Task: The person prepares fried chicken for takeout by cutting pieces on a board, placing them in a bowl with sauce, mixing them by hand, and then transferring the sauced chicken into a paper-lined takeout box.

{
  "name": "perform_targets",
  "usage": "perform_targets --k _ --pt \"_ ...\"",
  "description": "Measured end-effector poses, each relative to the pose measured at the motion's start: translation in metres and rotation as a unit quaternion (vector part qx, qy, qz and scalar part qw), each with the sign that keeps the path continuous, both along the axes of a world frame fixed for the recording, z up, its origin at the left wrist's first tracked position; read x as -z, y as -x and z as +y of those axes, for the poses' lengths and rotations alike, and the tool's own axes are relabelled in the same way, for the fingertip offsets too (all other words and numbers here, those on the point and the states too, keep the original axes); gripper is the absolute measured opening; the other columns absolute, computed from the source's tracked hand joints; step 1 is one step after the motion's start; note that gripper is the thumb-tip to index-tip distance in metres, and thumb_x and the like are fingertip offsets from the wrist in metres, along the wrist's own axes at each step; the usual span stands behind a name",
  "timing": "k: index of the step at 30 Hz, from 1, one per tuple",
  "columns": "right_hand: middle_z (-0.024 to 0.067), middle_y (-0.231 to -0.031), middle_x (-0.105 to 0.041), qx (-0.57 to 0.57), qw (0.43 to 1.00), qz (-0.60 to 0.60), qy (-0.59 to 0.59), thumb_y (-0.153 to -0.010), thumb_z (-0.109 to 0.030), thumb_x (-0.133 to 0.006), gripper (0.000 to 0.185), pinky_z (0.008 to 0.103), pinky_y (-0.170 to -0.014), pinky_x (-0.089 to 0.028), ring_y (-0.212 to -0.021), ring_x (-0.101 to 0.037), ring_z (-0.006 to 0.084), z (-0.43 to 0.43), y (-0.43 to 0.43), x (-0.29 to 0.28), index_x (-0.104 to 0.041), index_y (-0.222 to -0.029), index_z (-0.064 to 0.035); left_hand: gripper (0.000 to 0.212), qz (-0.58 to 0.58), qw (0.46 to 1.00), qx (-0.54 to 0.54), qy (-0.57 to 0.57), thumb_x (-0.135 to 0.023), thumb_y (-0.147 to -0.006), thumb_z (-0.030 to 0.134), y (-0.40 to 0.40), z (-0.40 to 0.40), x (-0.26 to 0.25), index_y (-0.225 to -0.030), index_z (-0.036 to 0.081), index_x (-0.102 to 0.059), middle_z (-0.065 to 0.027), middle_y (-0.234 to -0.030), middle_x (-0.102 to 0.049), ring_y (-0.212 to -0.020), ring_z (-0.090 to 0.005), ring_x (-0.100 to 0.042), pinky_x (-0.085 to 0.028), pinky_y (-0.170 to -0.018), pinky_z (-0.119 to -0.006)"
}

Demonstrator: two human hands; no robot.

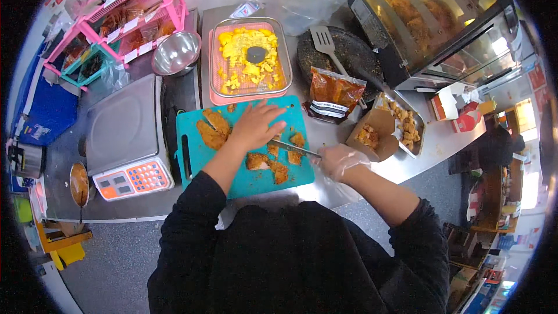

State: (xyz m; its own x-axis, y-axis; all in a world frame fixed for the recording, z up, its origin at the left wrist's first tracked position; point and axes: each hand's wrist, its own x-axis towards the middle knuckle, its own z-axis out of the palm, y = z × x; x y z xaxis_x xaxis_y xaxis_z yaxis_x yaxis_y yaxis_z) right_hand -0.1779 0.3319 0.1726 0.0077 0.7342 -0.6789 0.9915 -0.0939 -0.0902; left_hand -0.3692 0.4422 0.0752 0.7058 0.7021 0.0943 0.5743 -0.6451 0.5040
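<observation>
A teal cutting board lies before me on the steel counter. In a clear plastic glove, my right hand grips a knife by its handle, the blade pointing left across the board. My bare left hand is spread flat over the blade's tip; whether the palm presses on the blade or on food is hidden. Left of that hand lie larger pieces of breaded fried chicken. Smaller cut pieces are scattered around the blade, one showing pale meat at its cut side.
Beyond the board stands a clear lidded container of yellow food. A hot wing sauce pouch, a pan with a slotted spatula, a kraft box and a steel tray crowd the right. A digital scale sits left.
</observation>
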Motion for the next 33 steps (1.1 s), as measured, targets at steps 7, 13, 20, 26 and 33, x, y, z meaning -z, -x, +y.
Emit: perform_targets --k 7,13,20,26,33 --pt "0.0193 -0.099 -0.06 0.029 0.999 0.001 -0.036 -0.086 -0.032 -0.045 0.033 0.0433 -0.079 -0.046 -0.091 -0.059 0.0336 -0.012 -0.011 0.086 -0.061 -0.099 -0.0062 0.048 0.022 0.996 -0.003 -0.083 -0.042 -0.086 0.045 -0.001 -0.007 0.027 -0.122 0.015 -0.048 -0.0088 -0.126 -0.047 -0.127 -0.0293 -0.029 -0.02 -0.104 -0.048" --pt "0.0212 -0.099 -0.059 0.059 0.997 0.006 -0.05 -0.085 -0.04 -0.047 0.041 0.0444 -0.082 -0.043 -0.094 -0.057 0.0354 -0.018 0.007 -0.012 -0.059 -0.102 -0.0047 0.034 -0.175 0.98 -0.061 -0.068 -0.052 -0.083 0.023 0.037 0.009 -0.026 -0.116 0.013 -0.053 -0.0093 -0.122 -0.05 -0.121 -0.029 -0.035 -0.029 -0.099 -0.046" --pt "0.0224 -0.096 -0.06 0.132 0.989 0.036 -0.055 -0.084 -0.044 -0.048 0.044 0.0436 -0.081 -0.042 -0.091 -0.057 0.0376 -0.042 0.014 -0.011 -0.059 -0.101 -0.0047 0.046 0.295 0.95 -0.091 -0.055 -0.065 -0.067 0.024 0.12 0.014 -0.033 -0.112 0.019 -0.054 -0.0021 -0.111 -0.056 -0.115 -0.0268 -0.041 -0.017 -0.098 -0.064" --pt "0.0239 -0.097 -0.059 0.119 0.988 0.088 -0.044 -0.083 -0.044 -0.048 0.045 0.0445 -0.081 -0.042 -0.094 -0.055 0.0393 -0.04 0.04 0.006 -0.059 -0.1 -0.0036 0.062 0.317 0.925 -0.196 -0.065 -0.068 -0.059 0.047 0.129 -0.066 -0.03 -0.108 0.01 -0.055 -0.0081 -0.107 -0.055 -0.113 -0.0283 -0.042 -0.001 -0.095 -0.07" --pt "0.0241 -0.093 -0.058 0.039 0.98 0.17 -0.092 -0.088 -0.035 -0.042 0.037 0.0466 -0.078 -0.042 -0.089 -0.055 0.0397 -0.039 0.108 0.034 -0.055 -0.098 -0.0016 0.068 0.168 0.914 -0.369 -0.015 -0.066 -0.058 0.053 0.126 -0.131 -0.013 -0.105 0.005 -0.055 -0.012 -0.099 -0.056 -0.102 -0.0283 -0.047 -0.01 -0.095 -0.069"
